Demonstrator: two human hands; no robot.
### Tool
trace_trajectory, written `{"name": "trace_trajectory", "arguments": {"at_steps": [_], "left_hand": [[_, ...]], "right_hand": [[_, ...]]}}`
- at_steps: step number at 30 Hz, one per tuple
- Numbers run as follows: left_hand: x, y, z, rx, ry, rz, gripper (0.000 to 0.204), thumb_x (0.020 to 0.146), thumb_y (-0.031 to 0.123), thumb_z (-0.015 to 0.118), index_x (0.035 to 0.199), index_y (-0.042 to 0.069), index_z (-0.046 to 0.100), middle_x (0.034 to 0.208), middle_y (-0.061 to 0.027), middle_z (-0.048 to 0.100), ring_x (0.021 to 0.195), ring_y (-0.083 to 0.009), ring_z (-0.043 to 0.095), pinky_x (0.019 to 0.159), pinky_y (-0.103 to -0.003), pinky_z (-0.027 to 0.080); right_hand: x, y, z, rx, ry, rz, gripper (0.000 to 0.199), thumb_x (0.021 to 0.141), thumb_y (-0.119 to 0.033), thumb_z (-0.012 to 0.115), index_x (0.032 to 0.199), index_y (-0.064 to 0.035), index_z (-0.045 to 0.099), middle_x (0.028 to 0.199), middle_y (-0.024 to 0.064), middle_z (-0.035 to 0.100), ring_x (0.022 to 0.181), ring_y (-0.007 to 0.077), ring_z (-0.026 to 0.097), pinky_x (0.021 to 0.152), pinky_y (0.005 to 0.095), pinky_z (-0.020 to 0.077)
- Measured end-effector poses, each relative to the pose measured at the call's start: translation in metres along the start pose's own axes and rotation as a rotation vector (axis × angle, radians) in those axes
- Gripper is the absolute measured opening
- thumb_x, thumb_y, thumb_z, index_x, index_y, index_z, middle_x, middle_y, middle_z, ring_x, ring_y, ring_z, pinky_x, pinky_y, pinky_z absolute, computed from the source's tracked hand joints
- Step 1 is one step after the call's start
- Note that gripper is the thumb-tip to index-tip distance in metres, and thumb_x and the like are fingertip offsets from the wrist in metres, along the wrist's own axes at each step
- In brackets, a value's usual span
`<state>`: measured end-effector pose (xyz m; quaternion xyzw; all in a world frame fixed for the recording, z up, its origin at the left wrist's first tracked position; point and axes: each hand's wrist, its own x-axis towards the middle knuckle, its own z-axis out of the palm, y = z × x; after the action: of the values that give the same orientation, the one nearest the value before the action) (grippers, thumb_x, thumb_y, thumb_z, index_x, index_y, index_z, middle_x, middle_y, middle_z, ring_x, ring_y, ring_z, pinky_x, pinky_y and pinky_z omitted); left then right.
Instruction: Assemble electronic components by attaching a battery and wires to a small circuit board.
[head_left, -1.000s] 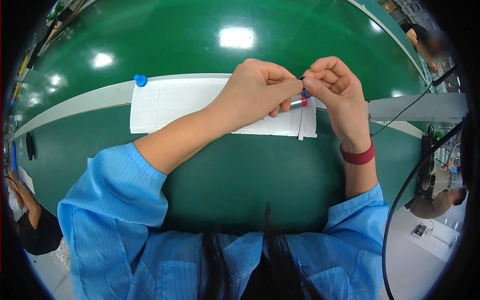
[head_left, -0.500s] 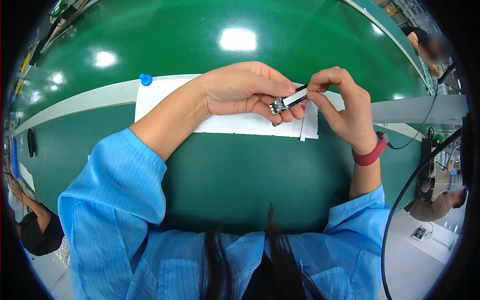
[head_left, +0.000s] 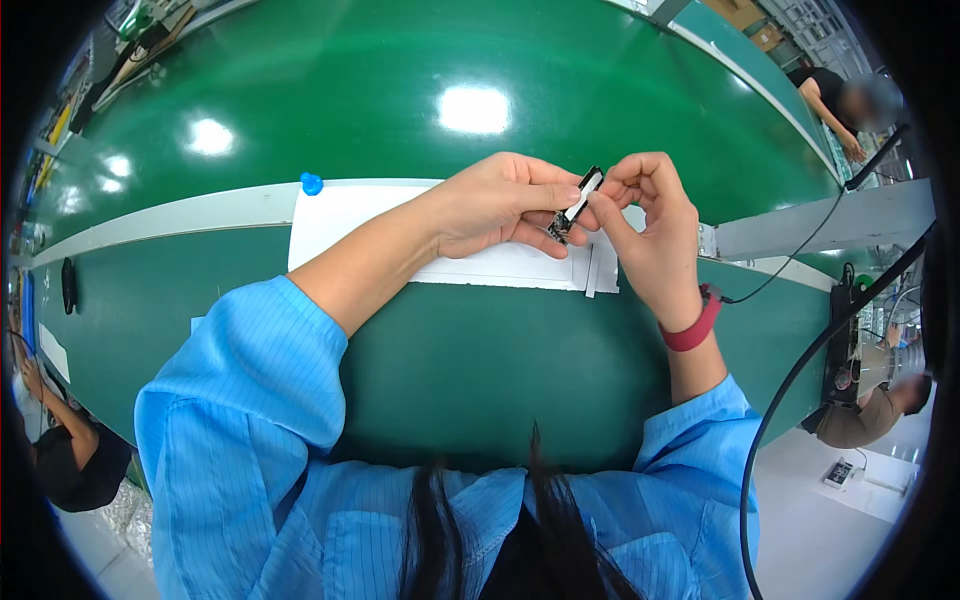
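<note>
My left hand (head_left: 490, 208) pinches a slim black electronic part (head_left: 592, 183) between thumb and fingers, above a white sheet. A white strip (head_left: 582, 203) runs along its face, and its lower end looks silvery and uneven. The part stands tilted, its black end up and to the right. From the right, my right hand (head_left: 652, 235) meets it, thumb tip against the edge of the white strip and fingers curled in. Whatever lies between those fingertips is too small to make out. The white sheet (head_left: 350, 225) lies under both hands.
A blue knob-like piece (head_left: 311, 184) sits at the sheet's upper left corner. A pale rail (head_left: 190, 213) crosses the green table (head_left: 500, 370). A black cable (head_left: 800, 385) hangs at the right, and a thin cord runs from my red wristband (head_left: 692, 325). Other people work at both sides.
Both hands have shifted slightly, the right one inward to the left. The part is now tilted more steeply, and my right fingertips have moved along toward its white strip.
</note>
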<state>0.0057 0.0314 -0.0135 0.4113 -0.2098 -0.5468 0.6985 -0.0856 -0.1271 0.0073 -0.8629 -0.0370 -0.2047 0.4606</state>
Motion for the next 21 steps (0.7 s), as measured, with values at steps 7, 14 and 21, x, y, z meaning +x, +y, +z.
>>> {"name": "trace_trajectory", "arguments": {"at_steps": [7, 14, 21], "left_hand": [[-0.002, -0.001, -0.006, -0.026, 0.011, 0.023, 0.029, 0.086, 0.017, 0.054, 0.109, 0.0, 0.055, 0.094, -0.0103, 0.062, 0.082, -0.0162, 0.061, 0.069, -0.03, 0.053], [0.0, 0.0, -0.004, -0.009, -0.005, 0.016, 0.026, 0.085, 0.016, 0.055, 0.105, -0.001, 0.057, 0.093, -0.0109, 0.062, 0.083, -0.0175, 0.061, 0.074, -0.033, 0.052], [-0.001, -0.001, -0.005, 0.019, 0.002, -0.008, 0.03, 0.084, 0.012, 0.055, 0.11, -0.003, 0.053, 0.095, -0.0129, 0.061, 0.083, -0.0174, 0.061, 0.07, -0.029, 0.054]], "right_hand": [[0.003, 0.006, 0.004, -0.307, 0.115, -0.309, 0.03, 0.069, 0.001, 0.066, 0.096, -0.0039, 0.054, 0.079, 0.006, 0.06, 0.07, 0.0166, 0.057, 0.063, 0.0241, 0.047], [0.005, 0.012, 0.001, 0.051, 0.106, -0.113, 0.025, 0.072, 0.003, 0.064, 0.095, -0.0013, 0.054, 0.08, 0.0068, 0.063, 0.071, 0.0139, 0.06, 0.064, 0.024, 0.0482], [0.008, 0.011, 0.004, -0.275, 0.139, -0.304, 0.022, 0.072, 0.005, 0.061, 0.091, -0.0014, 0.051, 0.078, 0.0067, 0.06, 0.069, 0.0139, 0.058, 0.063, 0.0241, 0.0474]]}}
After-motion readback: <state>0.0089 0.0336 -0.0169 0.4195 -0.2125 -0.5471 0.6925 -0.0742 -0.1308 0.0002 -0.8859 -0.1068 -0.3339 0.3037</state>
